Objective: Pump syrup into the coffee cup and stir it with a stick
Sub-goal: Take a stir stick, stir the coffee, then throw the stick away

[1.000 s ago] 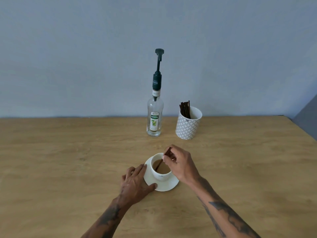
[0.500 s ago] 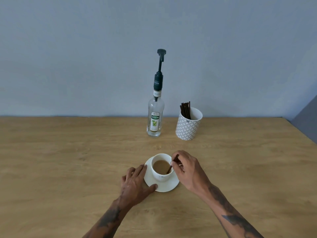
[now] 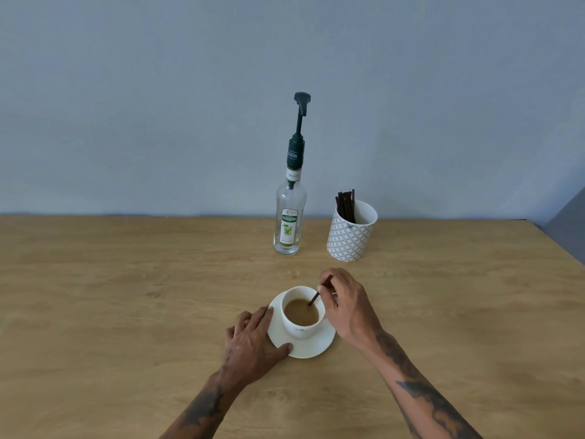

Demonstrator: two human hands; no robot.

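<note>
- The white ceramic coffee cup, full of light-brown coffee, stands on a white round saucer at the near middle of the wooden table.
- The right hand pinches a thin dark stir stick, tilted with its tip in the coffee.
- The left hand lies spread, thumb on the saucer's near-left rim.
- Farther back stand a clear glass syrup bottle with a green pump and, to its right, a patterned white cup of dark sticks.

Both forearms are bare, without sleeves, and carry dark tattoos running up from the wrists.
</note>
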